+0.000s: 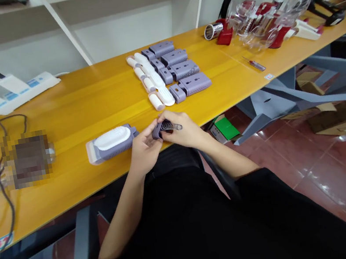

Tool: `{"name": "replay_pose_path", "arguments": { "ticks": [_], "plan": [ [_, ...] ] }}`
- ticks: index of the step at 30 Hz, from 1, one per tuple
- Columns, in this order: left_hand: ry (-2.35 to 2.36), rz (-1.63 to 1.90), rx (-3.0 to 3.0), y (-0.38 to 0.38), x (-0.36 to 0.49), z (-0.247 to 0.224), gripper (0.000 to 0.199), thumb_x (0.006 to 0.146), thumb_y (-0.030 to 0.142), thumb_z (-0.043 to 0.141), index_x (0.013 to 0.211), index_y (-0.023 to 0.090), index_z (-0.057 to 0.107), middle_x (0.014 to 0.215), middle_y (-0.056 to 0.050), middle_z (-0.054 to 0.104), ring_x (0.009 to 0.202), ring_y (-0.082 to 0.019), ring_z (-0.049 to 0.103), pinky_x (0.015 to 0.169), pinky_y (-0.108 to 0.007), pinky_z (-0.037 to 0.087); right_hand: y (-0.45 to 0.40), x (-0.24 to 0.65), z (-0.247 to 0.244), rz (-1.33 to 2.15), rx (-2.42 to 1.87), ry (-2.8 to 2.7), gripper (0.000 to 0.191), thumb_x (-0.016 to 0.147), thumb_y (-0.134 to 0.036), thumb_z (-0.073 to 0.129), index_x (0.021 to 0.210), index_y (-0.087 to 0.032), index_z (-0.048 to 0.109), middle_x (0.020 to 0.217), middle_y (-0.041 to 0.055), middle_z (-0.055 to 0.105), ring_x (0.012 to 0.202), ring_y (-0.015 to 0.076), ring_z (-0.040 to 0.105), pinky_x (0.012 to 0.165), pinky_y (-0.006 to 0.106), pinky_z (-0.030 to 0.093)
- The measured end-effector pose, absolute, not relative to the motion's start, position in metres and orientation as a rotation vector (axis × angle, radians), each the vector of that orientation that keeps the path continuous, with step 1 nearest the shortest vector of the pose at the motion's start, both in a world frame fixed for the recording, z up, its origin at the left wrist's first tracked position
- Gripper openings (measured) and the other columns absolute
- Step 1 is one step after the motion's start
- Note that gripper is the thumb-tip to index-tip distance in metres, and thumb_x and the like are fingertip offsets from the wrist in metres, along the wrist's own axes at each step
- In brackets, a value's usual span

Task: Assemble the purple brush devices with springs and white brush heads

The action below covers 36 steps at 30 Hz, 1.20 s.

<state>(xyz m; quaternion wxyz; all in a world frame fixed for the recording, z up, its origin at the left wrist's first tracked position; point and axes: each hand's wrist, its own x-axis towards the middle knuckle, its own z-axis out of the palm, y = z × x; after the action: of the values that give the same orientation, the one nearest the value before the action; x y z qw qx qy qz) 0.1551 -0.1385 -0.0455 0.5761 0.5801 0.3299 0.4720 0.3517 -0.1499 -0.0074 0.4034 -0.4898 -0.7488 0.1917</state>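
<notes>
Both my hands meet just over the front edge of the table. My left hand (pixel 145 151) is closed on a small grey-purple plastic cap (pixel 157 132). My right hand (pixel 185 131) pinches a coil spring (pixel 166 125) against the cap's open side; whether it sits inside cannot be told. Left of my hands lies a grey-purple casing (pixel 117 147) with a white ribbed insert (pixel 112 138) and a pale translucent end. Beyond my hands stand rows of parts: white rollers (pixel 156 101), white ribbed strips (pixel 167 96), small grey-purple caps (pixel 178 93) and larger grey-purple casings (pixel 196 83).
A screwdriver (pixel 255 64) lies to the right on the yellow table (pixel 88 104). Behind it are a metal grater drum (pixel 213 31) and red and clear plastic parts (pixel 267 26). A power strip (pixel 24 93) and cables occupy the left. A green-flapped box (pixel 224 128) stands below.
</notes>
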Motion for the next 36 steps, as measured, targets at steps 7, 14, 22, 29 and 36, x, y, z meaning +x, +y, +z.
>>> {"name": "replay_pose_path", "arguments": {
  "ticks": [7,14,22,29,36],
  "plan": [
    [0.798,1.137,1.310,-0.142,0.160,-0.043,0.067,0.081,0.018,0.088,0.148,0.016,0.081,0.152,-0.017,0.080,0.144,-0.041,0.077,0.128,-0.062,0.061,-0.150,0.355,-0.008,0.503,-1.210,-1.875,0.031,0.086,-0.015,0.073,0.116,-0.024,0.071,0.117,0.0067,0.084,0.100,0.0233,0.080,0.094,0.035,0.059],
    [0.818,1.132,1.318,-0.143,0.161,-0.042,0.065,0.082,0.017,0.088,0.147,0.015,0.082,0.151,-0.018,0.080,0.141,-0.040,0.079,0.124,-0.061,0.064,-0.151,0.357,-0.012,0.530,-1.181,-1.869,0.029,0.089,-0.015,0.074,0.116,-0.025,0.071,0.123,0.0070,0.085,0.107,0.0234,0.082,0.097,0.036,0.060],
    [0.804,1.142,1.358,-0.143,0.158,-0.046,0.063,0.085,0.016,0.088,0.147,0.017,0.082,0.151,-0.017,0.081,0.139,-0.037,0.081,0.125,-0.060,0.064,-0.158,0.358,-0.006,0.566,-1.203,-1.872,0.027,0.091,-0.016,0.072,0.116,-0.023,0.071,0.116,0.0063,0.085,0.096,0.0217,0.081,0.090,0.034,0.059],
    [0.750,1.144,1.419,-0.143,0.158,-0.049,0.061,0.092,0.021,0.088,0.152,0.020,0.078,0.157,-0.016,0.077,0.146,-0.036,0.077,0.129,-0.059,0.061,-0.154,0.358,-0.012,0.514,-1.172,-1.884,0.024,0.094,-0.013,0.072,0.116,-0.024,0.071,0.120,0.0071,0.083,0.110,0.0250,0.081,0.099,0.039,0.061],
    [0.638,1.210,1.420,-0.142,0.152,-0.051,0.073,0.094,0.031,0.096,0.163,0.027,0.069,0.169,-0.016,0.069,0.158,-0.033,0.067,0.130,-0.049,0.060,-0.160,0.356,-0.013,0.423,-1.041,-1.797,0.018,0.104,-0.027,0.081,0.121,-0.027,0.073,0.128,0.0087,0.079,0.124,0.0289,0.076,0.112,0.049,0.061]
  ]
}}
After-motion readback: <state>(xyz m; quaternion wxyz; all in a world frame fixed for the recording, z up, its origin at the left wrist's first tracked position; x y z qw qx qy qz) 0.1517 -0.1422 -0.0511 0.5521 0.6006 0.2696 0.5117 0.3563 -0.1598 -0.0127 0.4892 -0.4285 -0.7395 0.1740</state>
